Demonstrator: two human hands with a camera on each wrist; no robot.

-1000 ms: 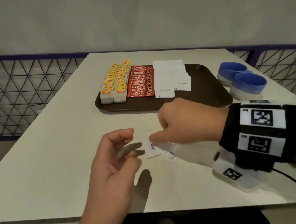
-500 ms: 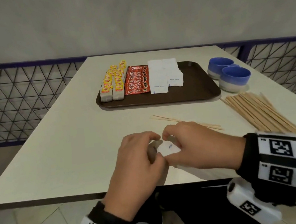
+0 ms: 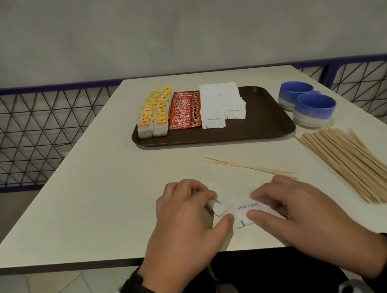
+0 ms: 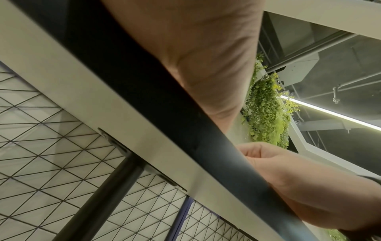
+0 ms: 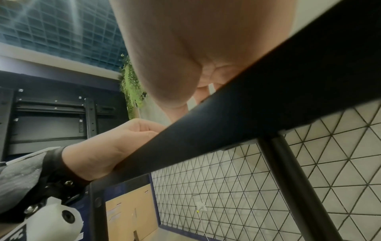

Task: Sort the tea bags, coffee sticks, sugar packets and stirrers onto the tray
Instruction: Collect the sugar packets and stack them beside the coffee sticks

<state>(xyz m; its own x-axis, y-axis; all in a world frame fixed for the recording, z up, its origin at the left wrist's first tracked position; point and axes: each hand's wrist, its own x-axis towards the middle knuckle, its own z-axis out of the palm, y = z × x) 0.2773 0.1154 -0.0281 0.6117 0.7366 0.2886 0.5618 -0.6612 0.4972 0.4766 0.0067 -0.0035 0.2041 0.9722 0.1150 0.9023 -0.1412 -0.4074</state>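
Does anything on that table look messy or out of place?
Two stirrers lie apart from the main stirrer pile, off the tray. Sugar packets sit loose under both hands. Nothing spilled.

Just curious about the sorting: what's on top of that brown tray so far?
On the tray lie rows of tea bags, red coffee sticks and white sugar packets. Its right part is bare. How many packets are stacked underneath cannot be seen.
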